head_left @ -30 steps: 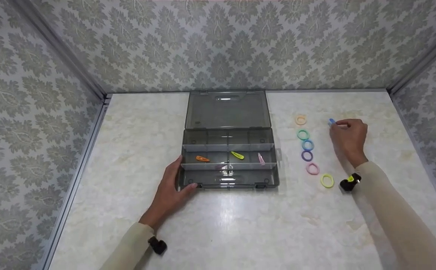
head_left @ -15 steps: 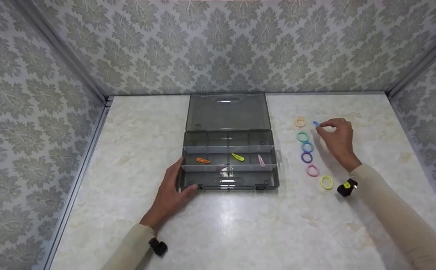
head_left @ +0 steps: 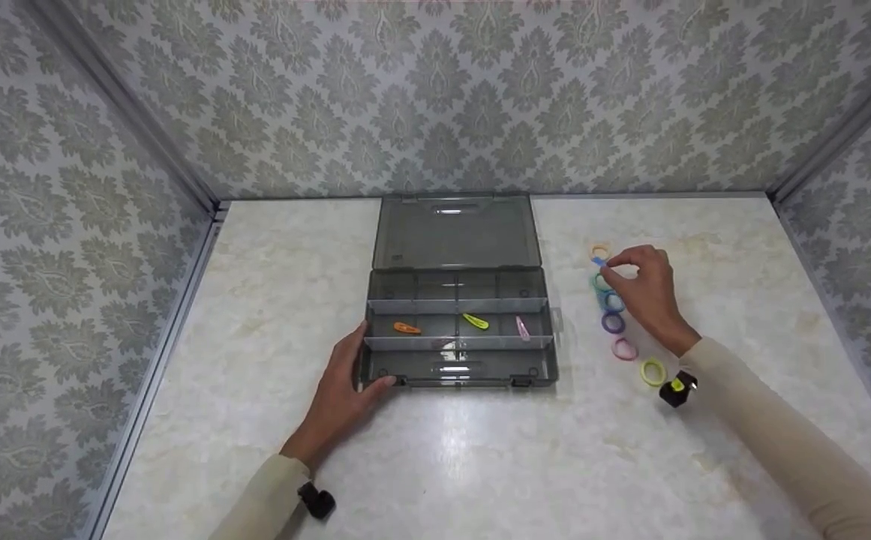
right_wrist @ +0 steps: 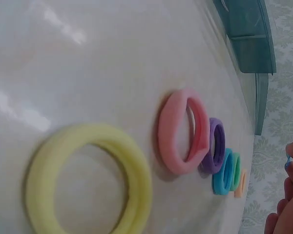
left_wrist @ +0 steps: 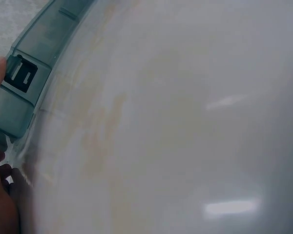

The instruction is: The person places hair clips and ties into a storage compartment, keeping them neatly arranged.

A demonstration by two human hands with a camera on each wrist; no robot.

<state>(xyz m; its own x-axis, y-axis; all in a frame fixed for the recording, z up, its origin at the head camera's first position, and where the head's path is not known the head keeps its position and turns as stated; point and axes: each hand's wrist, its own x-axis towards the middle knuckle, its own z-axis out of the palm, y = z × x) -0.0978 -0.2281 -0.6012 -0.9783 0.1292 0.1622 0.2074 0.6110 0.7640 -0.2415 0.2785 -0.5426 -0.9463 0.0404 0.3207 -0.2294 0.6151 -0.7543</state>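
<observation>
A dark translucent storage box (head_left: pixel 459 365) lies open with its lid folded back. My left hand (head_left: pixel 337 394) holds its front left corner, thumb at the front edge by a latch and fingers along the left side. In the middle row lie an orange hair clip (head_left: pixel 406 328), a yellow hair clip (head_left: pixel 476 322) and a pink hair clip (head_left: pixel 523 328). My right hand (head_left: pixel 649 289) pinches a small blue hair clip (head_left: pixel 599 261) between thumb and index finger, above the table to the right of the box. In the right wrist view only a sliver of this clip shows.
A line of hair ties runs down the table beneath and beside my right hand: peach (head_left: pixel 600 252), green (head_left: pixel 599 283), blue (head_left: pixel 614 302), purple (head_left: pixel 613 322), pink (head_left: pixel 624 349) and yellow (head_left: pixel 653 371). Patterned walls (head_left: pixel 443 97) enclose the table.
My right hand has moved left with the blue hair clip, from the far right to over the line of hair ties. My left hand stays at the box corner.
</observation>
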